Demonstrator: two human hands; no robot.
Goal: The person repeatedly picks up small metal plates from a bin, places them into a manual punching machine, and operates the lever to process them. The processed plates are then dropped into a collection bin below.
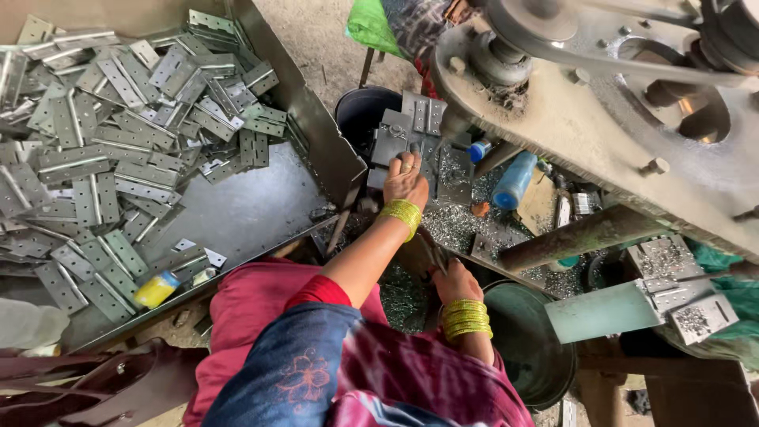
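The left hand (405, 180) lies flat, fingers spread, on a grey metal plate (393, 146) at the press bed, far of the body. The right hand (451, 278), nearer, grips a thin metal rod (431, 251). Hinges (118, 134) fill the tray (253, 213) at left.

From here I take the press bed (443, 170) as my mark. Above and right of it the heavy machine frame (553, 119) hangs over, closing that side. Left of it the tray wall (316, 119) stands close, with a dark bucket (360, 111) wedged between. Right of the bed a blue bottle (514, 180) and a rusty bar (581, 236) crowd the way. Near side, toward me, lies open above the swarf (455, 225).
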